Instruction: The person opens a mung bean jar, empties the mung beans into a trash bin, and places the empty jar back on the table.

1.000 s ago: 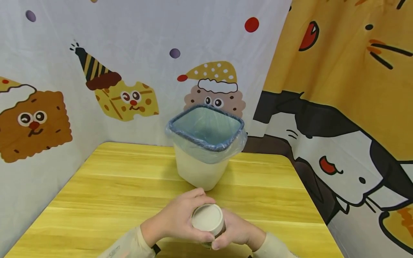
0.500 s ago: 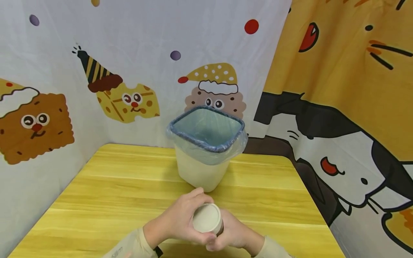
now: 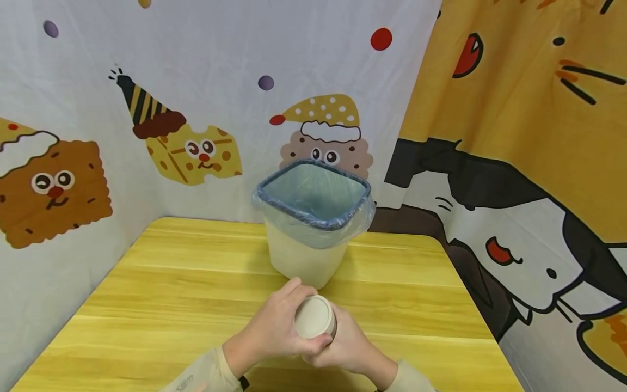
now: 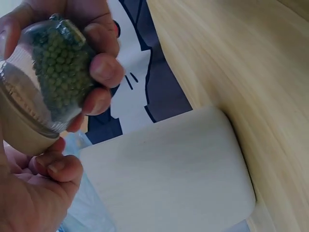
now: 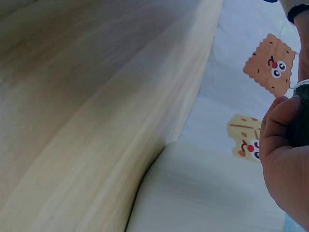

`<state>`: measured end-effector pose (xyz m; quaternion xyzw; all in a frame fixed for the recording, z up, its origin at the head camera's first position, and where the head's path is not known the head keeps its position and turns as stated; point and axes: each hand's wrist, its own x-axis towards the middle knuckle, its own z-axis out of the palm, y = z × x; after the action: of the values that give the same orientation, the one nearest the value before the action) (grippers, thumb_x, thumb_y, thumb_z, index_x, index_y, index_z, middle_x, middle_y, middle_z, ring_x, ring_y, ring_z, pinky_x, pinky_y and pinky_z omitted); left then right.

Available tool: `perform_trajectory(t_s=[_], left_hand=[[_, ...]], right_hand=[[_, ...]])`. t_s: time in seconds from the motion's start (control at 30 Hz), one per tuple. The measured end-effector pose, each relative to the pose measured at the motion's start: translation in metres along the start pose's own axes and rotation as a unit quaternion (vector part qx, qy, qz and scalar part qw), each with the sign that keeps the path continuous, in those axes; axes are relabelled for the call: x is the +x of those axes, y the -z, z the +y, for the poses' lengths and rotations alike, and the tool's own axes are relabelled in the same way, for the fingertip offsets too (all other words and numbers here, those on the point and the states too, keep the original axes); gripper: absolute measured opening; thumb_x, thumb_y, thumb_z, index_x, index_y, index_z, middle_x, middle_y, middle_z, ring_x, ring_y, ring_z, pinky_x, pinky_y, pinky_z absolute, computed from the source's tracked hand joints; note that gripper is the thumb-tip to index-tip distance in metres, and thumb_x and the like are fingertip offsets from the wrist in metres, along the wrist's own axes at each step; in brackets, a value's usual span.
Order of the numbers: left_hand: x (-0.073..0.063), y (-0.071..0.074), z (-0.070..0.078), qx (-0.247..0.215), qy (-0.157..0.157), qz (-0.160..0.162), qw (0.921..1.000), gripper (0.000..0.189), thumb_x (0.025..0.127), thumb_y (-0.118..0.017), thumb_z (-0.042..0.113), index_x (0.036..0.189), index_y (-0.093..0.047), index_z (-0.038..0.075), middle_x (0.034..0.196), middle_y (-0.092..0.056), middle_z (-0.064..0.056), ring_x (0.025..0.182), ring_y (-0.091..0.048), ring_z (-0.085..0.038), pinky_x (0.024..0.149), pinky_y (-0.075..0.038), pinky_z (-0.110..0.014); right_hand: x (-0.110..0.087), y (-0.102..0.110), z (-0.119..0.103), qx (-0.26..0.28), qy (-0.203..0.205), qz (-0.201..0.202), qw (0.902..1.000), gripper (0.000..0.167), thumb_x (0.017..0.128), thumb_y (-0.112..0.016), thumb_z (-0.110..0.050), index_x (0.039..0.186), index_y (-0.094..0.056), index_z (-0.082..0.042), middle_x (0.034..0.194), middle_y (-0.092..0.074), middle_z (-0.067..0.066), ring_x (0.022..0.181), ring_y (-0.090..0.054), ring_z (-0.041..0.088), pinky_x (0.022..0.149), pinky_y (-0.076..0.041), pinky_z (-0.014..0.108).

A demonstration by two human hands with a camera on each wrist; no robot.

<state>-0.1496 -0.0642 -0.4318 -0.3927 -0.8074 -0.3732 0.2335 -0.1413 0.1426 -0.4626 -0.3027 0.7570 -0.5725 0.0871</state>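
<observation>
Between both hands is a clear jar (image 4: 62, 72) with small round green beans inside and a beige lid (image 3: 313, 317). My left hand (image 3: 276, 324) holds the lid by its rim, fingers on the far side and thumb on the near side. Around the jar's body curl the fingers of my right hand (image 3: 350, 343), just below the lid. The left wrist view shows the jar tilted, with right-hand fingertips (image 4: 105, 70) on its wall. In the right wrist view only a dark green part of the jar shows at the right edge, beside the right hand (image 5: 285, 145).
A whitish bin (image 3: 306, 264) with a clear bluish bag (image 3: 360, 220) folded over its blue rim stands just beyond the hands. Below lies a yellow wood-grain table (image 3: 186, 294). Cartoon-printed curtains (image 3: 206, 49) hang behind and at the right.
Both hands and the jar have moved slightly away from the body, toward the bin. The right hand has shifted around below the lid. The bin has stayed in place.
</observation>
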Motion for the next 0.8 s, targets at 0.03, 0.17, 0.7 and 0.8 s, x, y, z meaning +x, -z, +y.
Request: perform_trajectory(t_s=[0.03,0.17,0.7,0.8], left_hand=[[0.000,0.000,0.000,0.002,0.007,-0.002,1.0000,0.057,0.083,-0.086,0.055,0.115,-0.067,0.012,0.097,-0.057,0.007,0.078,-0.054,0.001,0.068,-0.049,-0.008],[0.002,0.003,0.001,-0.011,0.024,-0.033,0.9991,0.058,0.085,-0.083,0.058,0.120,-0.067,0.014,0.106,-0.060,0.008,0.084,-0.058,0.000,0.072,-0.052,-0.012],[0.003,0.022,-0.002,-0.115,0.021,-0.186,0.9755,0.070,0.085,-0.088,0.049,0.142,-0.067,0.015,0.127,-0.070,0.004,0.107,-0.065,-0.002,0.088,-0.056,-0.017],[0.003,0.021,-0.002,-0.110,0.014,-0.176,0.9781,0.068,0.083,-0.090,0.048,0.139,-0.068,0.014,0.121,-0.070,0.005,0.102,-0.063,0.000,0.085,-0.055,-0.014]], right_hand=[[0.000,0.000,0.000,-0.002,-0.004,0.002,1.0000,0.077,0.077,-0.091,-0.010,0.145,-0.056,-0.017,0.127,-0.069,0.010,0.107,-0.069,0.013,0.091,-0.061,0.032],[0.002,0.004,0.000,-0.005,0.006,-0.014,0.9999,0.075,0.077,-0.090,-0.010,0.143,-0.056,-0.016,0.124,-0.070,0.008,0.105,-0.069,0.012,0.090,-0.062,0.032],[-0.003,0.026,0.018,0.142,-0.005,-0.187,0.9720,0.071,0.082,-0.080,-0.011,0.147,-0.053,-0.006,0.135,-0.067,0.004,0.117,-0.067,0.015,0.107,-0.057,0.035],[-0.004,0.024,0.018,0.136,-0.002,-0.174,0.9753,0.070,0.079,-0.080,-0.006,0.144,-0.055,-0.005,0.132,-0.068,0.003,0.114,-0.068,0.013,0.105,-0.057,0.033]])
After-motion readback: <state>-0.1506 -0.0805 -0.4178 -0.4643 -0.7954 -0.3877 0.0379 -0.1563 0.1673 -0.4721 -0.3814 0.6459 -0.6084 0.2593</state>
